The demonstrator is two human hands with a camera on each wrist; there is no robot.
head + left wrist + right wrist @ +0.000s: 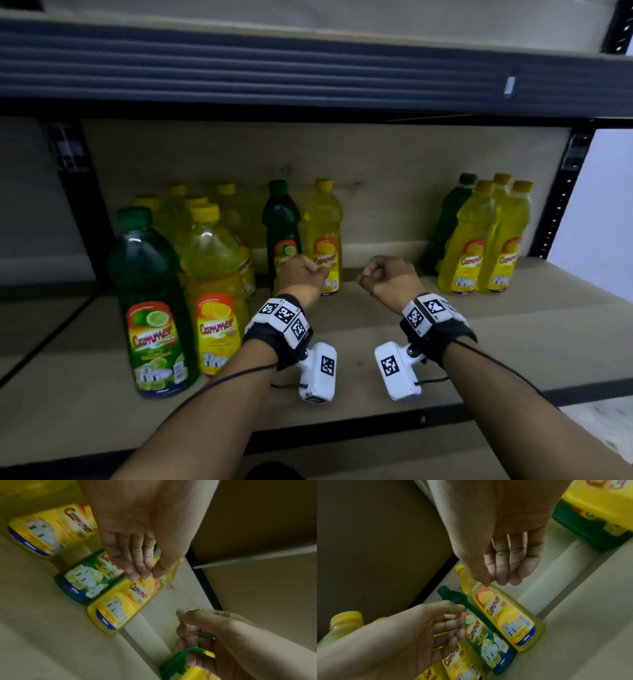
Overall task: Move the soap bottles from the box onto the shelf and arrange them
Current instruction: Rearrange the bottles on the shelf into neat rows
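Observation:
Several yellow and green soap bottles stand on the wooden shelf (513,335). A large green bottle (150,301) and a yellow one (212,284) stand front left, with more yellow ones behind. At the back stand a green bottle (282,226) (488,635) and a yellow bottle (323,233) (505,615). Another group (486,240) stands at the right. My left hand (320,272) (145,574) hovers just in front of the back pair, fingers loosely curled, holding nothing. My right hand (368,274) (496,582) hangs beside it over bare shelf, also loosely curled and holding nothing. No box is in view.
A dark metal beam (308,68) of the shelf above runs overhead. Black uprights (561,192) frame the bay, with a wooden back panel (239,150) behind the bottles. Bare board lies between the back pair and the right group, and along the shelf's front edge (342,435).

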